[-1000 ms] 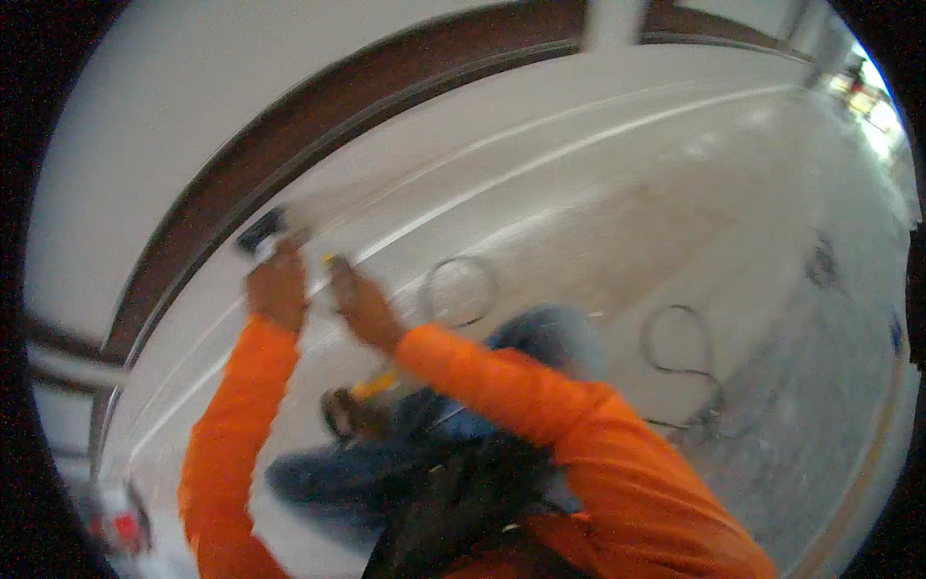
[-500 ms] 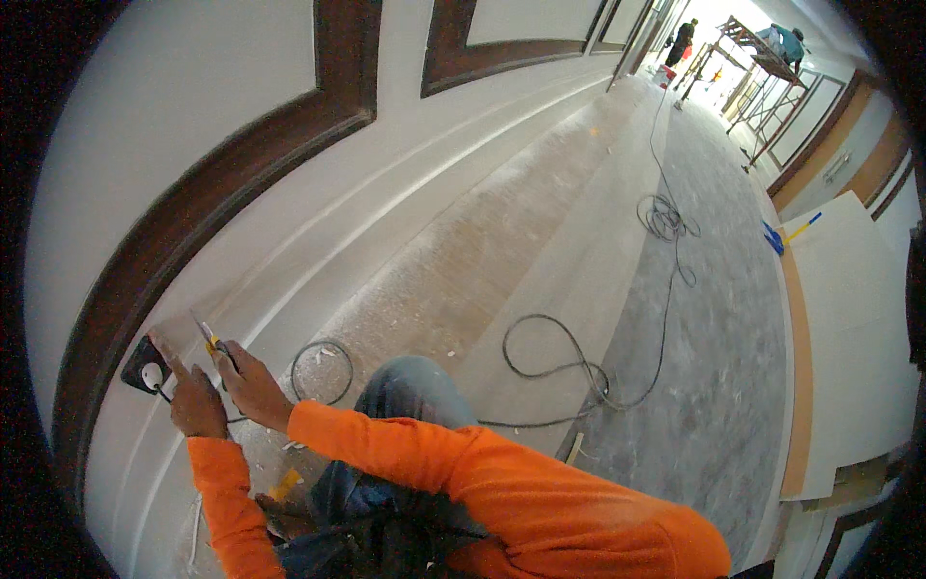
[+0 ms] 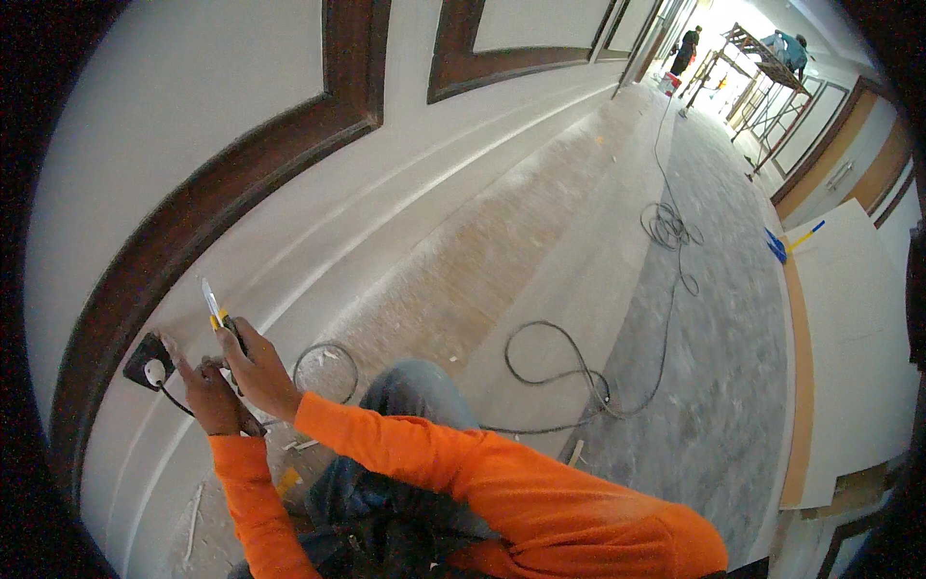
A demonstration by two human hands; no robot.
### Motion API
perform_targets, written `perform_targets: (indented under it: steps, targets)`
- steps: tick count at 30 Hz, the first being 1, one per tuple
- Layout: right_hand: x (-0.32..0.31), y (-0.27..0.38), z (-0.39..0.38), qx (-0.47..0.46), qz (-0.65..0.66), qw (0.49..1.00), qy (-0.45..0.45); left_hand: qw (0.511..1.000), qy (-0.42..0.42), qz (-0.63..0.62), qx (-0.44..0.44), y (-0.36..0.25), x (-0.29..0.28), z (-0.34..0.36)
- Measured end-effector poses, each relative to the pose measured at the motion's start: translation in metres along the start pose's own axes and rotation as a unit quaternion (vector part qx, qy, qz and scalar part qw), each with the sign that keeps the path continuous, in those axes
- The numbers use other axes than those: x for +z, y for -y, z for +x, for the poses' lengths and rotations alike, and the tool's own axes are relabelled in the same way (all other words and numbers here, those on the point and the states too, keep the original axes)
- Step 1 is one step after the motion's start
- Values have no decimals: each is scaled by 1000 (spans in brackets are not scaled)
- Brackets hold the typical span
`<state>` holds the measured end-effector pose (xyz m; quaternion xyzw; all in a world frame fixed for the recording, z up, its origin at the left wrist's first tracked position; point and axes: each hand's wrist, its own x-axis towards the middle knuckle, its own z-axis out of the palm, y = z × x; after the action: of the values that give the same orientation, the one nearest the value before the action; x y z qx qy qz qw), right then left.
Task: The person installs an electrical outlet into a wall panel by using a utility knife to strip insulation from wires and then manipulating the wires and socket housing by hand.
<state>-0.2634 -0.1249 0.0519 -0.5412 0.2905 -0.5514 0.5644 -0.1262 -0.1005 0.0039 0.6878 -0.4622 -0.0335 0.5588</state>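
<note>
My right hand (image 3: 262, 370) is closed round the handle of a yellow and black utility knife (image 3: 215, 309). Its bare blade points up beside the white wall moulding. Just left of it, my left hand (image 3: 209, 394) reaches to the wall with a finger stretched out beside a black socket plate (image 3: 144, 353); its other fingers are partly hidden. No object shows in that hand. A white round plug (image 3: 154, 372) sits in the plate, and a dark cord (image 3: 177, 400) runs from it behind my left hand.
Dark cable (image 3: 550, 377) lies looped across the dusty floor, with another coil (image 3: 667, 228) farther off. White boards (image 3: 849, 338) lean on the right, near a blue-and-yellow tool (image 3: 777, 247). Scaffolding (image 3: 762, 68) with a person on it stands far down the corridor; another person (image 3: 687, 50) stands nearby.
The knife in my right hand has risen slightly and turned more upright. My left hand has shifted a little right and up, slightly away from the socket plate.
</note>
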Motion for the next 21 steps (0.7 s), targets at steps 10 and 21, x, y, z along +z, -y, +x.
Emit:
perform_targets:
  steps: [10, 21]
  targets:
    - [4, -10, 1, -24, 45, 999, -3, 925, -26, 378, -12, 11, -2, 18]
    - [2, 13, -3, 58, 65, 995, 47, 919, 9, 394, 28, 58, 15, 24]
